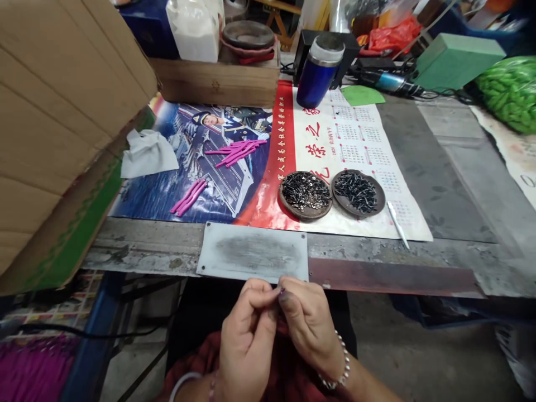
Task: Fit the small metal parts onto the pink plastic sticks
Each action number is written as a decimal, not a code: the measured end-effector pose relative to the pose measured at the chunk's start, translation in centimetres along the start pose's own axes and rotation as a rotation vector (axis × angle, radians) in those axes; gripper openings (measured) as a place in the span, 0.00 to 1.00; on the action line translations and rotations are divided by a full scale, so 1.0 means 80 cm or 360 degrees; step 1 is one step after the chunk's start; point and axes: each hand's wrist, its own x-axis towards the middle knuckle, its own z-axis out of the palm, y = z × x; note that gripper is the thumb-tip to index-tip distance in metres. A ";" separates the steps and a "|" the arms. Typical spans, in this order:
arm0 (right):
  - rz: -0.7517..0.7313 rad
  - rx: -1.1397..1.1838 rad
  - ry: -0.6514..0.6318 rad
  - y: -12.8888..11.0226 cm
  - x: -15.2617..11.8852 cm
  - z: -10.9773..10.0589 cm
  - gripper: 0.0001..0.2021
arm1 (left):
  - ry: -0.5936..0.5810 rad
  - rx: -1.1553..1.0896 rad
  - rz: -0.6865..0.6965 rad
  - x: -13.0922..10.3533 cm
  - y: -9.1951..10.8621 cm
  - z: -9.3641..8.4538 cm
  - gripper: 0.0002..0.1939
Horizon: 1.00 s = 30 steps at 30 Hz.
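Note:
My left hand [250, 338] and my right hand [310, 324] meet in front of the bench edge, fingertips pinched together. A dark purplish speck shows at the right thumb tip; whatever they grip is otherwise hidden. Just beyond lies a grey metal plate [253, 252] with a dark smudged middle. Behind it, a round dish of small dark screws and washers [305, 194] stands beside a second dish of black screws [359, 192]. Thin magenta sticks lie on the poster in two groups, a nearer bunch [189, 197] and a farther pile [237, 152].
A cardboard box [71, 111] rises at the left. Toward the back stand a blue tumbler [319, 72], a wooden box [218, 82] and a green block [458, 60]. A white pen [397, 224] and a crumpled white cloth [147, 153] lie on the calendar poster [360, 131].

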 end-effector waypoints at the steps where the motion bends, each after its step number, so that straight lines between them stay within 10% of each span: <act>1: 0.0006 0.0015 -0.0013 -0.001 -0.001 -0.001 0.24 | 0.0003 -0.0001 -0.0002 0.001 0.000 0.000 0.10; 8: 0.0046 0.0122 0.0021 -0.007 -0.005 -0.002 0.03 | 0.0073 0.0000 0.0062 0.006 0.005 -0.001 0.11; 17: -0.0287 -0.0341 0.0223 -0.009 -0.010 -0.004 0.10 | 0.0060 -0.0016 0.0060 0.002 0.000 -0.001 0.13; 30: -0.0026 0.0095 0.0186 -0.015 -0.006 -0.002 0.08 | -0.0022 -0.0022 0.0105 0.003 0.011 -0.001 0.11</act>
